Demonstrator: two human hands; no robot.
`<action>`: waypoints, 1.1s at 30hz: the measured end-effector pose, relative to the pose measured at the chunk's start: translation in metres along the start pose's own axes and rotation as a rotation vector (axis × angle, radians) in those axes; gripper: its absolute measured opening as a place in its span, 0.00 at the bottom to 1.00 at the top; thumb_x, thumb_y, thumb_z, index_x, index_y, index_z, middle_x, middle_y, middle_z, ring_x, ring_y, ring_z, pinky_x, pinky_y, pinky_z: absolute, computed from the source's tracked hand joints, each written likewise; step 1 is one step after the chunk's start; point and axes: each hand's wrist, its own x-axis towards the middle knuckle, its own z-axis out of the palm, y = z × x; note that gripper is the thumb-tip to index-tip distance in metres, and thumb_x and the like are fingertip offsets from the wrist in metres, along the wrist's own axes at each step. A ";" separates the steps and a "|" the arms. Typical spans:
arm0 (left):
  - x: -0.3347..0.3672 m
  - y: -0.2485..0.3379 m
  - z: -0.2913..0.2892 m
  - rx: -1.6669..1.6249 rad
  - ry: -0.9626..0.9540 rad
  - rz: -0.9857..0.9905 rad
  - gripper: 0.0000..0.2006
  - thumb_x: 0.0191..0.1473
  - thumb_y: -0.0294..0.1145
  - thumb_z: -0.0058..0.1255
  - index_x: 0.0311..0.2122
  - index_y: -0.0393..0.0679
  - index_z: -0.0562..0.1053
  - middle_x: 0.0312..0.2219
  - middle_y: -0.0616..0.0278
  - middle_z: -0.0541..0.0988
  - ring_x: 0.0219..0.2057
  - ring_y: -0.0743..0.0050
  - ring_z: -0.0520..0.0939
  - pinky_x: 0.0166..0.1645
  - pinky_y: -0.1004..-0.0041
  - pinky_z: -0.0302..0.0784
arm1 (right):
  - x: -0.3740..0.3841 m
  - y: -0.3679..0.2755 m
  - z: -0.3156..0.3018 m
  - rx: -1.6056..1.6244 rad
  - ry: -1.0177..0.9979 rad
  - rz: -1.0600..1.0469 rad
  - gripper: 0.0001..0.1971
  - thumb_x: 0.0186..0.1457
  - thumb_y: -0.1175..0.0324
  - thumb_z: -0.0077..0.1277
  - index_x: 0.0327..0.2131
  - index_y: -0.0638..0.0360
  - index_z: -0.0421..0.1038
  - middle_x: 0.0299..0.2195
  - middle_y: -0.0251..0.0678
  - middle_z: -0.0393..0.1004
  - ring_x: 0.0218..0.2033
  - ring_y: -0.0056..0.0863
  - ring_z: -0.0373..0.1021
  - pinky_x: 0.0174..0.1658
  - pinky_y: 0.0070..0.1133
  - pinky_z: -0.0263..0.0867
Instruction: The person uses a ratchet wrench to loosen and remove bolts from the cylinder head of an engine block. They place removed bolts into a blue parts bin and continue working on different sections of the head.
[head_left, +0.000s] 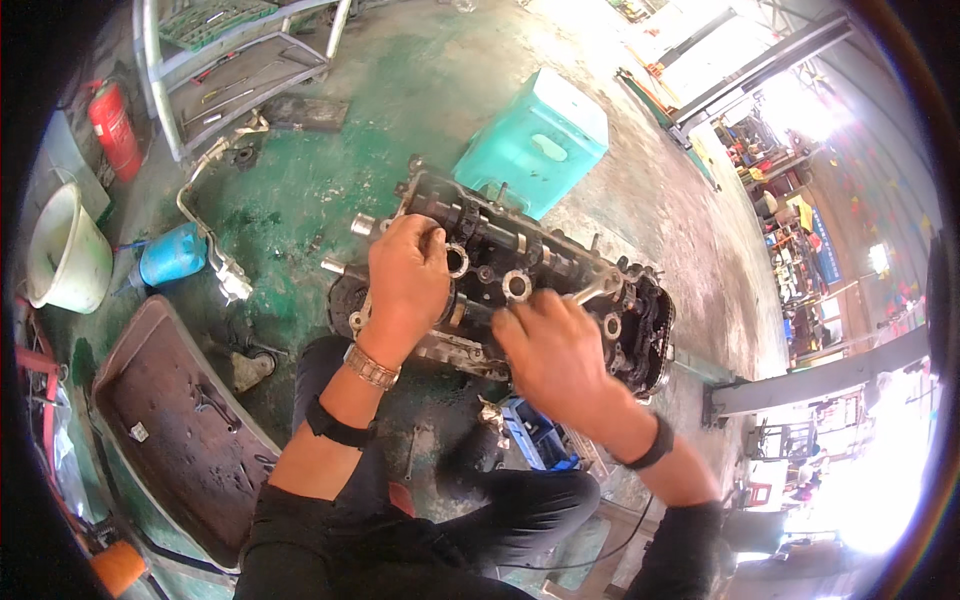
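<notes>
Close by, seen from above, a seated person's dark-trousered legs [530,510] spread beneath two bare forearms, each with a black band; a metal bracelet circles the left wrist. The left hand [408,275] and the right hand [550,345] are apart, both with fingers curled in against the top of an oily engine [500,238]. Whether either one grips a small part cannot be told. The engine lies just beyond the knees, slanting across the middle of the view, its shafts and round metal rings exposed; what supports it is hidden.

Below it, near the legs, sits a blue crate [535,435]. To the left, a long brown tray [180,440] with a stained, dirty bottom holds a wrench [215,408]. Past the tray are a blue container [172,256] and a pale bucket [70,245], with a bent metal pipe [195,215] lying nearby.

The floor [310,180] is worn green paint, scuffed and darkly stained, turning to bare grey to the right. A teal box [535,140] stands just behind the engine. Farther off, at upper left, are a red fire extinguisher [115,130] and a metal-framed rack [158,80] of tools. At far right, cluttered shelving [775,170] lines the workshop, and glaring light washes out the lower corner.
</notes>
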 end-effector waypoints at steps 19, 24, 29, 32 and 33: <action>-0.002 -0.004 0.003 0.041 -0.008 -0.040 0.08 0.55 0.28 0.55 0.33 0.32 0.75 0.24 0.56 0.79 0.23 0.72 0.77 0.31 0.72 0.72 | -0.175 -0.015 0.065 1.262 0.962 0.804 0.16 0.54 0.78 0.57 0.45 0.56 0.65 0.48 0.54 0.71 0.38 0.37 0.76 0.38 0.31 0.78; -0.002 -0.003 0.001 -0.043 -0.018 -0.035 0.08 0.55 0.27 0.56 0.32 0.32 0.74 0.25 0.56 0.78 0.23 0.74 0.76 0.30 0.73 0.72 | -0.177 0.002 0.059 1.568 1.091 0.786 0.20 0.51 0.75 0.61 0.47 0.53 0.65 0.42 0.50 0.74 0.37 0.32 0.75 0.37 0.27 0.77; -0.002 -0.002 0.000 -0.099 -0.015 -0.015 0.07 0.55 0.26 0.56 0.32 0.32 0.73 0.24 0.59 0.76 0.23 0.78 0.75 0.29 0.76 0.71 | -0.182 0.044 0.052 1.674 1.180 0.893 0.23 0.53 0.69 0.59 0.51 0.61 0.64 0.40 0.42 0.75 0.33 0.24 0.75 0.30 0.16 0.75; -0.002 -0.003 -0.001 -0.129 -0.024 -0.013 0.06 0.55 0.25 0.55 0.33 0.32 0.73 0.24 0.60 0.75 0.22 0.79 0.74 0.28 0.76 0.71 | -0.183 0.081 0.045 1.669 1.106 1.021 0.15 0.57 0.67 0.55 0.47 0.61 0.69 0.36 0.38 0.76 0.31 0.20 0.72 0.30 0.16 0.72; -0.001 -0.003 -0.001 -0.128 -0.026 -0.006 0.06 0.55 0.24 0.55 0.33 0.32 0.73 0.24 0.60 0.75 0.22 0.79 0.74 0.28 0.76 0.70 | -0.180 0.094 0.044 1.618 1.107 1.142 0.12 0.59 0.65 0.53 0.44 0.60 0.71 0.32 0.34 0.75 0.26 0.19 0.69 0.28 0.15 0.68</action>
